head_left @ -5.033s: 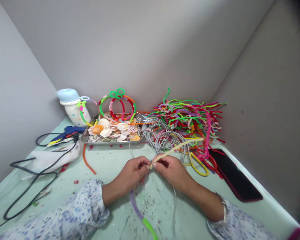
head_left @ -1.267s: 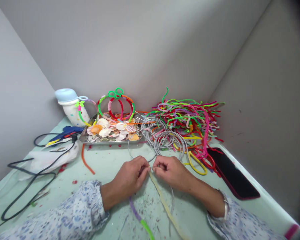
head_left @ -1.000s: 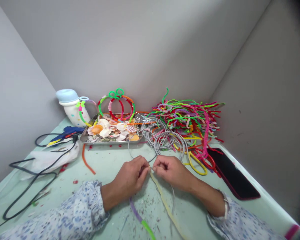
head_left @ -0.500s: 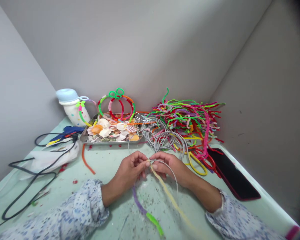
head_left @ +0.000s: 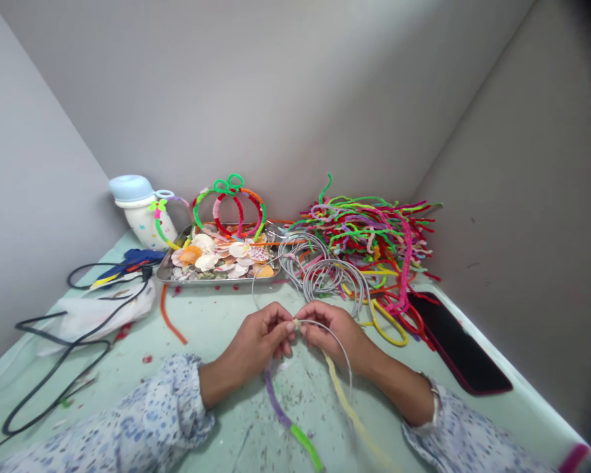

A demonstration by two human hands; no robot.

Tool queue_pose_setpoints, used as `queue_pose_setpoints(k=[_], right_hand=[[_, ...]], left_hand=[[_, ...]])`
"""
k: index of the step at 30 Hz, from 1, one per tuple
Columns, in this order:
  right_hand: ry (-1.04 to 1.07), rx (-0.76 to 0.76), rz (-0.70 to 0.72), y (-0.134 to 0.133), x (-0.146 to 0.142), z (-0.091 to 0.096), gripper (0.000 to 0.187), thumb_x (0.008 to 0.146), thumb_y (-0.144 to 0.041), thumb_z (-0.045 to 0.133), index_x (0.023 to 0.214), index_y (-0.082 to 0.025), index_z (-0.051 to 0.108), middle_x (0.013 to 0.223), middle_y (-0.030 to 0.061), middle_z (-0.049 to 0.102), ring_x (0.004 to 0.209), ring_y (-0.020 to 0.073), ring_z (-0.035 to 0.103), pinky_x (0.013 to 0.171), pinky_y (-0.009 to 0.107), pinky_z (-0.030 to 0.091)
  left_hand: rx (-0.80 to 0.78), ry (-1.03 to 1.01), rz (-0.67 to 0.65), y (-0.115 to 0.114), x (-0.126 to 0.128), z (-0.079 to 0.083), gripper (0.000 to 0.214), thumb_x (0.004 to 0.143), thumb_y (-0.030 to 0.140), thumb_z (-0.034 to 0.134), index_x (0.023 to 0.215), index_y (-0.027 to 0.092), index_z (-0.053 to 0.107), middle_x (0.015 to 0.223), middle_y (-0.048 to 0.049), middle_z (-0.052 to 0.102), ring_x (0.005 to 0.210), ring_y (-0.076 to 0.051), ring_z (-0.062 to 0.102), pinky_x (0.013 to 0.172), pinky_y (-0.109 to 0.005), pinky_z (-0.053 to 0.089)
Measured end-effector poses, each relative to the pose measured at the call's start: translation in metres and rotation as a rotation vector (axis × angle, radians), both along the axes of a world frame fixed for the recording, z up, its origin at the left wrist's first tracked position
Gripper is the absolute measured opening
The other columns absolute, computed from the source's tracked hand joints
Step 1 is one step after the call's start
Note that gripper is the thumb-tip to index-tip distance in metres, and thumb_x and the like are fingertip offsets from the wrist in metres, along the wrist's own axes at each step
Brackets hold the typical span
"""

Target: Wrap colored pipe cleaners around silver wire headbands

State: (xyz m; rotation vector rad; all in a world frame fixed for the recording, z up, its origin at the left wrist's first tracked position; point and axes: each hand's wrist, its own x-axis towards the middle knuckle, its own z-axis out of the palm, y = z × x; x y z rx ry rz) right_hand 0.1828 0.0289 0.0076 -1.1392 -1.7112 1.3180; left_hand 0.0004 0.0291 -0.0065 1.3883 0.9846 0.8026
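My left hand (head_left: 259,341) and my right hand (head_left: 333,330) meet over the pale green table (head_left: 211,328), fingertips pinched together. Between them they hold a thin grey wire hoop (head_left: 343,351) that arcs over my right hand. A pale yellow pipe cleaner (head_left: 350,414) is pinched onto the hoop at the fingertips and trails toward me. From under my left hand hangs a purple and green wrapped stretch (head_left: 288,424) of the hoop.
Behind my hands lie grey wire hoops (head_left: 320,269) and a heap of coloured pipe cleaners (head_left: 374,233). A metal tray of shells (head_left: 217,259), finished wrapped rings (head_left: 231,207), a white jug (head_left: 140,210), a glue gun (head_left: 128,263) with black cable and a phone (head_left: 460,351) surround them.
Over five seconds the yellow pipe cleaner swung from pointing away up right to trailing toward me. In the last second my hands lifted slightly and the grey hoop came up over my right hand.
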Motion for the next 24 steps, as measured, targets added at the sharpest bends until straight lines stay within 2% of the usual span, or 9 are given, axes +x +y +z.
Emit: queue_pose_setpoints(k=[11,24], right_hand=[[-0.087,0.163,-0.043,-0.001,0.001,-0.012,0.010,0.086,-0.026,0.057,0.086,-0.017,0.063,0.073,0.0009,0.065,0.067,0.0137,0.058,0.061,0.023,0.044],[-0.190,0.317,-0.022,0.001,0.006,-0.010,0.009,0.081,-0.016,0.057,0.085,-0.017,0.066,0.071,-0.0003,0.062,0.063,0.0119,0.054,0.058,0.022,0.041]], left_hand=[[-0.059,-0.063,-0.002,-0.002,0.002,0.002,0.022,0.087,0.037,0.055,0.083,0.016,0.051,0.067,0.0018,0.061,0.049,-0.009,0.058,0.044,-0.018,0.039],[-0.138,-0.110,-0.088,0.002,0.000,0.004,0.024,0.086,0.038,0.057,0.083,0.015,0.051,0.061,0.0028,0.060,0.041,-0.007,0.056,0.037,-0.015,0.036]])
